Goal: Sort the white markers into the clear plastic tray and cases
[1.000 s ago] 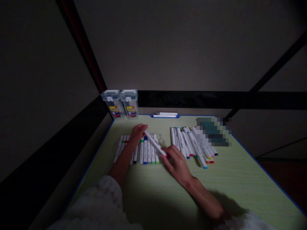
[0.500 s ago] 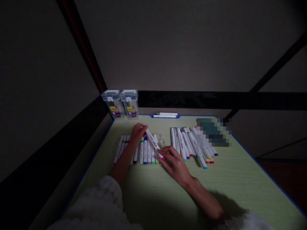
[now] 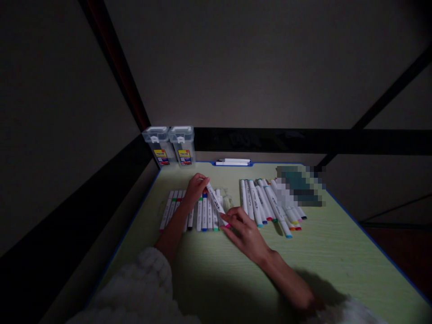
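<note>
The person's left hand (image 3: 196,186) pinches the far end of a slim white marker with dark lettering and a pink end (image 3: 216,201), thumb and fingers closed on it. The right hand (image 3: 248,231) grasps the near, pink end between thumb and fingertips, its other fingers loosely bent. Between the two hands the marker slants from far left to near right, above the right part of a neat row of white markers with coloured ends (image 3: 204,216); whether it touches them cannot be told.

The left forearm crosses over that row, hiding some of it. Blue, black and green ends show along its near side, and a clear plastic piece (image 3: 228,202) lies just beside its right end. Right of the hands, a looser group of white markers with variously coloured ends (image 3: 254,202) lies at uneven angles, partly overlapping. Beyond them sits a dark green flat object (image 3: 297,182), blurred by pixels.

All of this lies on a pale green wood-grain table with a blue edge (image 3: 320,252). At its far edge, a blue slot holds slender white pens (image 3: 236,162). At the far left corner, two lidded clear plastic boxes with yellow labels (image 3: 184,150) stand upright, side by side.
</note>
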{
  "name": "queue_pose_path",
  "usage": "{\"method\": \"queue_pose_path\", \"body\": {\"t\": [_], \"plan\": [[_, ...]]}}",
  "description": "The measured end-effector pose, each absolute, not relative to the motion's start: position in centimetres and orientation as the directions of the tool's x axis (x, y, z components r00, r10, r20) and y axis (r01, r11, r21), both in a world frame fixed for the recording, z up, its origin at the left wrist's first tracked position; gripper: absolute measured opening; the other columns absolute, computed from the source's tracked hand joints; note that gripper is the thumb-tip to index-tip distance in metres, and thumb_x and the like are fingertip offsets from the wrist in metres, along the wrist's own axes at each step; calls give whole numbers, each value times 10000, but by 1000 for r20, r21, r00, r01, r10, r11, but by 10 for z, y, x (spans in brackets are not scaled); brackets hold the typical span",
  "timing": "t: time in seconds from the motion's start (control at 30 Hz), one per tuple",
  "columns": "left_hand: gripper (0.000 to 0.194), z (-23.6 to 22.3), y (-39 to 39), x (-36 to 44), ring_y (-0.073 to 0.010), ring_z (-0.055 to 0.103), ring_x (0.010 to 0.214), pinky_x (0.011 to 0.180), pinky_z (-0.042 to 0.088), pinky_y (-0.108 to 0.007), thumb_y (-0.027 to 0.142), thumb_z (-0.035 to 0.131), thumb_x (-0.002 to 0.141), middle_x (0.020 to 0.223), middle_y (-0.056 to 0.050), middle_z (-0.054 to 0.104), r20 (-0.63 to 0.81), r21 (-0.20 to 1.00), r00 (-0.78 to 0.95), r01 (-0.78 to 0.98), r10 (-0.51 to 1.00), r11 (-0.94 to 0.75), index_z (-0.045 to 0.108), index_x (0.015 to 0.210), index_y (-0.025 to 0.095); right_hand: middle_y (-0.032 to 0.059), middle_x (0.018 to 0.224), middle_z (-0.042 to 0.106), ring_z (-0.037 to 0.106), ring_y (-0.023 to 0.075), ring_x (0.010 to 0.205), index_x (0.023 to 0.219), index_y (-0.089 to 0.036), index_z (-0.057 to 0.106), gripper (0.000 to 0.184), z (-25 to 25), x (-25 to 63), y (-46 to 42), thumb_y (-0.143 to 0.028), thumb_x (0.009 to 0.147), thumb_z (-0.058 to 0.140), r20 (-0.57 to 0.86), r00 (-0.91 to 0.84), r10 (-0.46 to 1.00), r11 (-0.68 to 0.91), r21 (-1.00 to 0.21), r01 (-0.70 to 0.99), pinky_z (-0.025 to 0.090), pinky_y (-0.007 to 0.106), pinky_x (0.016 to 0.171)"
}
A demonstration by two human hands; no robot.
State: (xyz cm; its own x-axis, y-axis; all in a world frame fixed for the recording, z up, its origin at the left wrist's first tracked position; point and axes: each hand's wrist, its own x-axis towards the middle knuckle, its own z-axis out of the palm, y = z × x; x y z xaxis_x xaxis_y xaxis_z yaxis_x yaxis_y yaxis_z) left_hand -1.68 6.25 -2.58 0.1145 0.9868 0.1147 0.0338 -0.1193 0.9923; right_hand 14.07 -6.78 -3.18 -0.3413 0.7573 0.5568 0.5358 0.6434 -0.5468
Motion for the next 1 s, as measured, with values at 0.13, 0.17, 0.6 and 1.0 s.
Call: {"method": "queue_pose_path", "body": {"t": [0.13,0.17,0.6,1.0], "plan": [[171,-27,63,-16,-55,418,396,412,309,-163,306,557,679,432,73,472,138,986,183,65,973,-152,478,695,155,77,905,444,519,162,799,1038,-141,554,224,-32,140,-69,-216,850,458,535,-401,743,664,-519,538,485,296,689],[171,-28,64,-15,-56,425,405,421,317,-166,306,558,678,443,71,477,141,985,204,69,969,-158,491,705,151,77,902,440,517,162,802,1019,-139,560,213,-31,140,-69,-218,851,457,534,-415,736,673,-510,536,482,297,693],[287,-42,69,-12,-100,527,588,564,406,-204,248,605,640,601,21,558,150,979,308,87,939,-185,559,891,119,91,947,458,535,154,772,1012,-140,555,221,-30,139,-69,-262,855,458,531,-441,724,687,-497,530,497,307,697],[249,-35,62,-7,-108,551,624,625,410,-214,155,589,637,624,15,581,144,980,330,84,933,-181,554,881,120,119,993,524,560,190,912,1037,-123,559,235,-27,139,-70,-198,861,423,510,-495,703,708,-442,550,504,331,791]]}}
